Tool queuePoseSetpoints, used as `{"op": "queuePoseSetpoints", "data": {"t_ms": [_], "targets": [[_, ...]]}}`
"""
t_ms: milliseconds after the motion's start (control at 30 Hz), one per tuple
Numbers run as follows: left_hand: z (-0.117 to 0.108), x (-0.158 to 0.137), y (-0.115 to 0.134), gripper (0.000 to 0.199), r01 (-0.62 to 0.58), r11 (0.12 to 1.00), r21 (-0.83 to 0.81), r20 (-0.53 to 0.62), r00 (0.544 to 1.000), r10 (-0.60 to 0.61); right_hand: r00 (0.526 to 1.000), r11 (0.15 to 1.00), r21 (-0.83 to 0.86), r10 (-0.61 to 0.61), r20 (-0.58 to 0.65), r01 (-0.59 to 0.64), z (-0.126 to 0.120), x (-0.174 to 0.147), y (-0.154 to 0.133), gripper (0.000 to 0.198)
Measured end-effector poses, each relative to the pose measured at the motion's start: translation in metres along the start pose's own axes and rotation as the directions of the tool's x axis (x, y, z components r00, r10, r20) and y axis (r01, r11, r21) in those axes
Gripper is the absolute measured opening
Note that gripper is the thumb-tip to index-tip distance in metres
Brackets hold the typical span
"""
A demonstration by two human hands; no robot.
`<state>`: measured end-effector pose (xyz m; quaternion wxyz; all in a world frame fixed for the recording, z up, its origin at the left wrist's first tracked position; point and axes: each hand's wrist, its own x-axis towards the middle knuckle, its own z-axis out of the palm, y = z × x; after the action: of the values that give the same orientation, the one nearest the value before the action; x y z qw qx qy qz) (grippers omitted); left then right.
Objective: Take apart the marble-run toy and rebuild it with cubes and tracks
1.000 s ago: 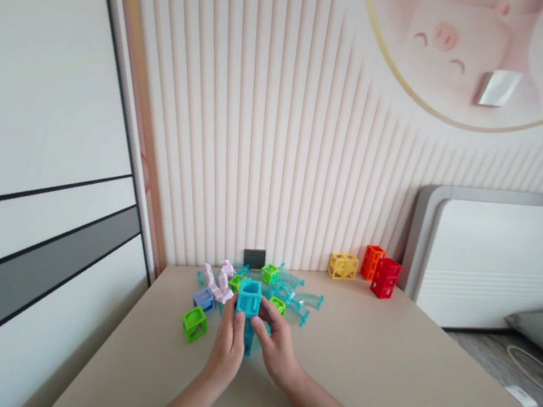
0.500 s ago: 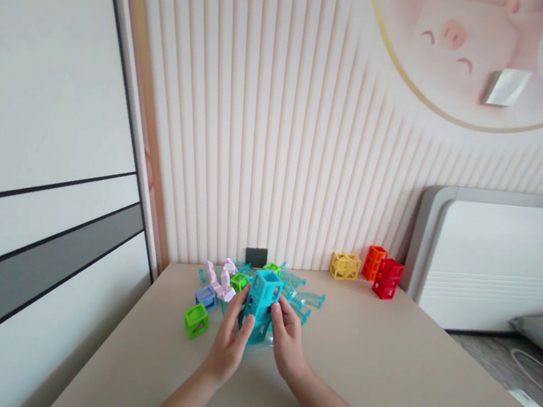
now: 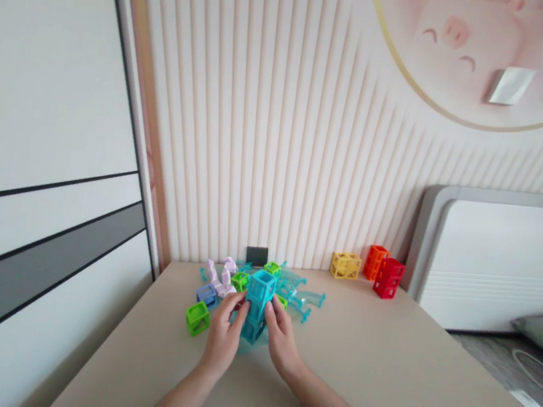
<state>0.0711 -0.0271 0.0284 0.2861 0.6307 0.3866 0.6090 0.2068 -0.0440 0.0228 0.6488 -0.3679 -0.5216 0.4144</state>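
Upright between my hands stands a stack of teal open-frame cube blocks [image 3: 260, 287]. My left hand [image 3: 224, 332] grips it from the left, with thumb and fingers on its side. From the right, my right hand [image 3: 282, 340] holds the same stack, thumb at its front edge. Whether the stack's base touches the table cannot be made out. Behind it lies a loose pile of translucent teal track pieces [image 3: 311, 298], with green cubes [image 3: 272, 268] among them. Left of my hands sit a bright green cube [image 3: 197, 318] and a blue cube [image 3: 206, 295].
Pale purple angular pieces [image 3: 221, 279] lie at the pile's left. Toward the back right stand a yellow block pair [image 3: 345, 266], an orange stack [image 3: 375, 262] and a red stack [image 3: 388, 278]. The beige table [image 3: 370, 365] meets the ribbed wall, near a black socket [image 3: 256, 256].
The teal stack has shifted slightly left and turned a little in my hands. Both hands keep hold of it, with the left fingers moved a bit lower. The other blocks stay put.
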Motion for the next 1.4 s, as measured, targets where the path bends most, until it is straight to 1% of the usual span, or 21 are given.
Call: {"op": "queuePoseSetpoints", "data": {"t_ms": [100, 233, 300, 400, 500, 633, 767, 833, 867, 967, 1033, 1167, 1267, 1400], "targets": [[-0.002, 0.003, 0.002, 0.042, 0.146, 0.984, -0.098, -0.028, 0.988, -0.149, 0.996, 0.999, -0.009, -0.032, 0.088, 0.033, 0.000, -0.003, -0.001, 0.051], [-0.001, 0.003, 0.002, 0.051, 0.293, 0.922, -0.255, -0.019, 0.951, -0.307, 0.995, 0.998, -0.044, -0.047, 0.092, 0.051, -0.002, -0.007, 0.004, 0.055], [0.000, 0.002, 0.001, 0.052, 0.328, 0.890, -0.317, 0.007, 0.939, -0.343, 0.995, 0.996, -0.060, -0.059, 0.082, 0.065, -0.003, -0.008, 0.007, 0.055], [0.001, 0.001, 0.001, 0.051, 0.339, 0.869, -0.361, 0.036, 0.936, -0.350, 0.994, 0.993, -0.076, -0.090, 0.066, 0.095, -0.004, -0.009, 0.008, 0.053], [0.002, 0.001, 0.001, 0.050, 0.332, 0.873, -0.358, 0.047, 0.940, -0.338, 0.990, 0.985, -0.113, -0.127, 0.054, 0.132, -0.004, -0.010, 0.007, 0.051], [0.002, 0.003, 0.001, 0.049, 0.295, 0.898, -0.326, 0.028, 0.953, -0.303, 0.971, 0.950, -0.201, -0.232, 0.058, 0.239, -0.003, -0.011, 0.007, 0.052], [0.001, 0.003, 0.002, 0.050, 0.243, 0.939, -0.243, -0.069, 0.961, -0.267, 0.940, 0.896, -0.287, -0.335, 0.064, 0.338, -0.005, -0.010, 0.007, 0.063], [0.000, 0.001, 0.004, 0.049, 0.194, 0.962, -0.192, -0.099, 0.972, -0.215, 0.925, 0.868, -0.327, -0.373, 0.066, 0.373, -0.007, -0.008, 0.007, 0.064], [0.000, -0.001, 0.006, 0.047, 0.158, 0.972, -0.172, -0.084, 0.981, -0.175, 0.918, 0.851, -0.353, -0.389, 0.072, 0.388, -0.009, -0.007, 0.006, 0.063], [0.000, -0.008, 0.007, 0.041, 0.049, 0.989, -0.142, 0.031, 0.999, -0.045, 0.893, 0.790, -0.434, -0.443, 0.085, 0.433, -0.013, -0.005, 0.005, 0.054], [0.000, -0.011, 0.006, 0.040, -0.012, 0.992, -0.124, 0.079, 0.997, 0.022, 0.878, 0.762, -0.465, -0.473, 0.076, 0.451, -0.015, -0.004, 0.006, 0.046], [-0.001, -0.013, 0.000, 0.041, -0.116, 0.991, -0.069, 0.118, 0.985, 0.123, 0.861, 0.752, -0.461, -0.506, 0.052, 0.470, -0.016, -0.003, 0.008, 0.039], [-0.001, -0.013, -0.002, 0.045, -0.128, 0.988, -0.084, 0.140, 0.980, 0.139, 0.847, 0.746, -0.445, -0.529, 0.058, 0.496, -0.019, -0.002, 0.010, 0.038], [-0.001, -0.012, -0.003, 0.044, -0.071, 0.994, -0.082, 0.117, 0.990, 0.080, 0.879, 0.758, -0.462, -0.462, 0.119, 0.461, -0.023, -0.001, 0.008, 0.048]]}}
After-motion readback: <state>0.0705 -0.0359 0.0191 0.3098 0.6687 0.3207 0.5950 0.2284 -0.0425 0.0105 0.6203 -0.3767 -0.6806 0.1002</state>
